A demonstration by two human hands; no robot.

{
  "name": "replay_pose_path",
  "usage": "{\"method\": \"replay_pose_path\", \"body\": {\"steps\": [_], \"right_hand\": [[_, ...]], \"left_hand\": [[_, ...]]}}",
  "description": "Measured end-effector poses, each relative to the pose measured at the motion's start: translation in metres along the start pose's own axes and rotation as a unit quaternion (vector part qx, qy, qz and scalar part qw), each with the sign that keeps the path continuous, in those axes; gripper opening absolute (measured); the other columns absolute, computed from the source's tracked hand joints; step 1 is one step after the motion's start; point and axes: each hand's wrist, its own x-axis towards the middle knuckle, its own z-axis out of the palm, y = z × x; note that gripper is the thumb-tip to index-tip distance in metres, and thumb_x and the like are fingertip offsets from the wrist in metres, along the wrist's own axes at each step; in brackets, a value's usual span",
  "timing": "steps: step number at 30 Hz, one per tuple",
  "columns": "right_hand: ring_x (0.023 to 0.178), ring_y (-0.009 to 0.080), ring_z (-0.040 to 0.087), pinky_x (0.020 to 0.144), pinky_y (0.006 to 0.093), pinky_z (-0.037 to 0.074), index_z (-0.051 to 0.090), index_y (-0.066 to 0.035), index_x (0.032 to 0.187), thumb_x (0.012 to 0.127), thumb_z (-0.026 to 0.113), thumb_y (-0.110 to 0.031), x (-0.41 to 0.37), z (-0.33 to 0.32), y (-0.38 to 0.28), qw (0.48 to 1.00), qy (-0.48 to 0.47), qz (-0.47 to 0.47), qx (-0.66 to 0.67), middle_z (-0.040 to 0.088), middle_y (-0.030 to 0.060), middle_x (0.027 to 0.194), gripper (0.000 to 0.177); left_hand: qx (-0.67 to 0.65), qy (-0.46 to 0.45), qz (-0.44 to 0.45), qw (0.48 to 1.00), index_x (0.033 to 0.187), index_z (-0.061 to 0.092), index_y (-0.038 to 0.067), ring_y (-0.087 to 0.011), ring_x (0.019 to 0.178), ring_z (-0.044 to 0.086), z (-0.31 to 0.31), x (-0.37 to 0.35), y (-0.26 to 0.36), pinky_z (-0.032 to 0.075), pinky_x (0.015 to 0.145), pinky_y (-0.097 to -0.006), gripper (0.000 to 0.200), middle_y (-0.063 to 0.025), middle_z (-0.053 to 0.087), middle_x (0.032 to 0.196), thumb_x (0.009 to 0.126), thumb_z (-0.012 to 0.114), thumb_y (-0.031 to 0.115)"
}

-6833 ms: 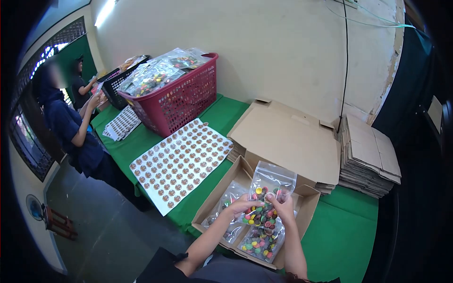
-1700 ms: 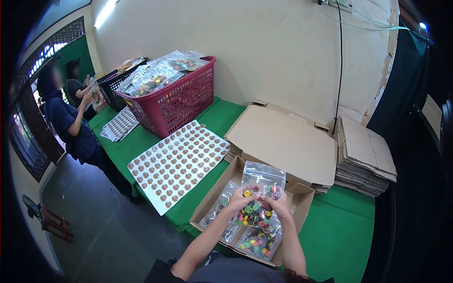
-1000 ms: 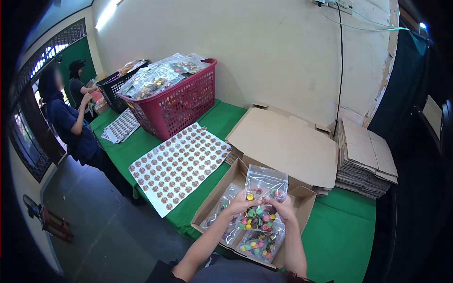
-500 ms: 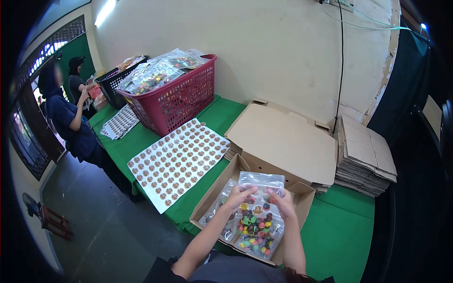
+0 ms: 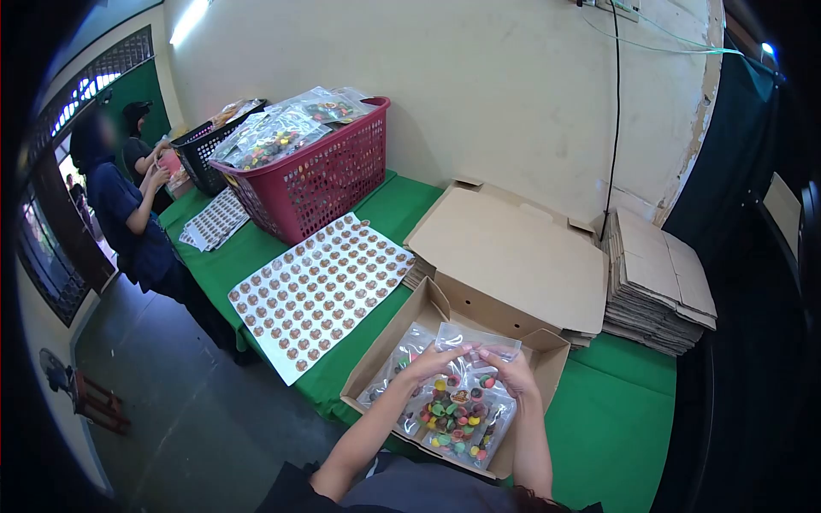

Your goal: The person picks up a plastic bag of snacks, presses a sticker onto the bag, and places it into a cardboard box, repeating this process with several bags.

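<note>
Both hands grip the upper part of a clear plastic bag [image 5: 462,402] of colourful candies with a round brown sticker on its front. My left hand [image 5: 434,362] holds it from the left and my right hand [image 5: 510,371] from the right, their fingertips close together. The bag is over an open cardboard box [image 5: 549,355]. Inside the box, more candy bags lie to the left and beneath, including a lower candy bag [image 5: 457,449]. The held bag partly hides them.
A sheet of round stickers [image 5: 321,295] lies left of the box. Behind it stands a maroon basket [image 5: 316,188] heaped with candy bags, beside a black basket [image 5: 203,158]. Flattened cardboard [image 5: 654,282] is stacked at right. Two people [image 5: 128,205] stand at the far left.
My hands have drawn closer together along the top of the bag. The bag has tilted, its top edge shifting slightly down and right.
</note>
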Motion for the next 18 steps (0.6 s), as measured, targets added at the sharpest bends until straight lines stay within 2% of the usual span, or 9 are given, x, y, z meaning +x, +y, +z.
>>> {"method": "replay_pose_path", "body": {"steps": [2, 6, 8, 9, 11, 15, 17, 18], "right_hand": [[0.068, 0.0135, 0.057, 0.051, 0.0238, 0.047, 0.059, 0.002, 0.089, 0.072, 0.063, -0.015, -0.001, 0.005, -0.003, 0.998, 0.021, 0.008, -0.058, 0.060, 0.0085, 0.078, 0.024], [0.069, 0.0126, 0.056, 0.054, 0.0233, 0.046, 0.060, 0.001, 0.086, 0.073, 0.062, -0.014, -0.001, 0.015, -0.003, 0.993, 0.030, -0.005, -0.115, 0.060, 0.0077, 0.078, 0.020], [0.069, 0.0122, 0.055, 0.057, 0.0239, 0.045, 0.060, 0.000, 0.085, 0.073, 0.061, -0.014, 0.008, 0.014, 0.008, 0.990, 0.027, -0.103, -0.097, 0.060, 0.0073, 0.077, 0.019], [0.069, 0.0122, 0.055, 0.057, 0.0239, 0.045, 0.060, 0.000, 0.085, 0.073, 0.061, -0.014, 0.009, 0.016, 0.011, 0.990, 0.029, -0.103, -0.096, 0.060, 0.0073, 0.077, 0.019], [0.067, 0.0135, 0.056, 0.057, 0.0252, 0.045, 0.061, 0.001, 0.083, 0.075, 0.057, -0.010, 0.010, 0.018, 0.015, 0.985, 0.081, -0.095, -0.123, 0.060, 0.0072, 0.073, 0.015], [0.066, 0.0135, 0.056, 0.058, 0.0248, 0.045, 0.060, 0.001, 0.081, 0.075, 0.055, -0.010, 0.014, 0.010, 0.024, 0.976, 0.122, -0.087, -0.156, 0.060, 0.0073, 0.072, 0.013], [0.065, 0.0138, 0.056, 0.058, 0.0245, 0.044, 0.059, 0.002, 0.077, 0.074, 0.055, -0.010, 0.016, 0.008, 0.024, 0.971, 0.136, -0.106, -0.165, 0.060, 0.0084, 0.071, 0.013], [0.064, 0.0144, 0.057, 0.058, 0.0249, 0.044, 0.058, 0.003, 0.075, 0.073, 0.055, -0.009, 0.019, 0.008, 0.027, 0.962, 0.146, -0.133, -0.186, 0.060, 0.0090, 0.069, 0.013]], "left_hand": [[0.007, 0.052, 0.005, 0.999, 0.101, 0.058, 0.010, -0.0115, 0.082, 0.053, 0.004, 0.000, 0.000, 0.047, 0.056, -0.0252, 0.029, -0.0037, 0.058, 0.090, 0.078, 0.055, 0.028], [0.008, 0.085, -0.004, 0.996, 0.095, 0.060, 0.007, -0.0109, 0.076, 0.054, 0.002, 0.010, -0.009, 0.046, 0.056, -0.0241, 0.024, -0.0034, 0.060, 0.082, 0.076, 0.058, 0.022], [0.021, 0.127, 0.049, 0.990, 0.089, 0.061, 0.004, -0.0097, 0.069, 0.055, 0.005, 0.013, -0.009, 0.045, 0.053, -0.0222, 0.020, -0.0042, 0.060, 0.077, 0.076, 0.059, 0.020], [0.021, 0.126, 0.048, 0.991, 0.089, 0.061, 0.004, -0.0097, 0.069, 0.055, 0.006, 0.016, -0.011, 0.045, 0.053, -0.0222, 0.020, -0.0042, 0.060, 0.077, 0.076, 0.059, 0.020], [0.054, 0.164, 0.097, 0.980, 0.084, 0.061, 0.002, -0.0085, 0.058, 0.053, 0.009, 0.020, -0.016, 0.043, 0.048, -0.0224, 0.019, -0.0041, 0.059, 0.069, 0.075, 0.059, 0.019], [0.106, 0.167, 0.051, 0.979, 0.085, 0.059, 0.000, -0.0106, 0.061, 0.055, 0.013, 0.023, -0.015, 0.046, 0.056, -0.0250, 0.022, -0.0057, 0.060, 0.069, 0.075, 0.060, 0.020], [0.141, 0.168, 0.076, 0.973, 0.083, 0.059, -0.001, -0.0102, 0.062, 0.055, 0.012, 0.027, -0.020, 0.044, 0.056, -0.0235, 0.022, -0.0063, 0.060, 0.069, 0.074, 0.061, 0.020], [0.135, 0.173, 0.145, 0.965, 0.079, 0.060, -0.001, -0.0091, 0.047, 0.050, 0.013, 0.029, -0.024, 0.041, 0.043, -0.0256, 0.019, -0.0053, 0.056, 0.059, 0.076, 0.057, 0.018]]}}
